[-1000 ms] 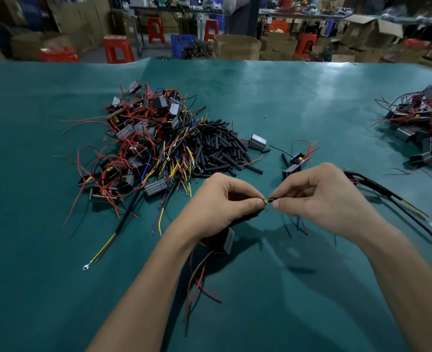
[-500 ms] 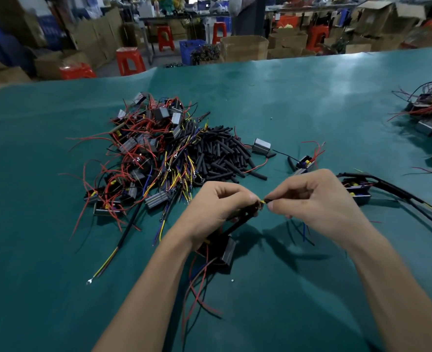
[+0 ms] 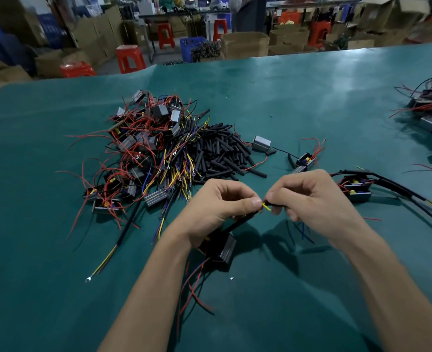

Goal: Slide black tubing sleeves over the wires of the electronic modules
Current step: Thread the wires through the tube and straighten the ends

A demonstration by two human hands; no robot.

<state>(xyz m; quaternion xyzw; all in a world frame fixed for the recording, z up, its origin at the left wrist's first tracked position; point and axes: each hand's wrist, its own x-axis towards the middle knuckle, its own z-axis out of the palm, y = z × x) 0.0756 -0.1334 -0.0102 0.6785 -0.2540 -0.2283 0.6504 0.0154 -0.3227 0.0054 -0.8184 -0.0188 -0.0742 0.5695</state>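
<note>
Your left hand point(image 3: 217, 207) hides most of the sleeve point(image 3: 237, 223); right of your right hand point(image 3: 309, 199), the far pile point(image 3: 430, 110) is cut off.

Left hand point(image 3: 217, 207) and right hand point(image 3: 311, 199) pinch, fingers curled.

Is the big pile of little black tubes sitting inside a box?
No, the pile of short black tubing sleeves lies loose on the green table mat, beside tangled red-wired modules.

black sleeve point(image 3: 237, 223) on yellow wire point(image 3: 266, 206) (tip exposed), module point(image 3: 225, 248) hanging
</note>
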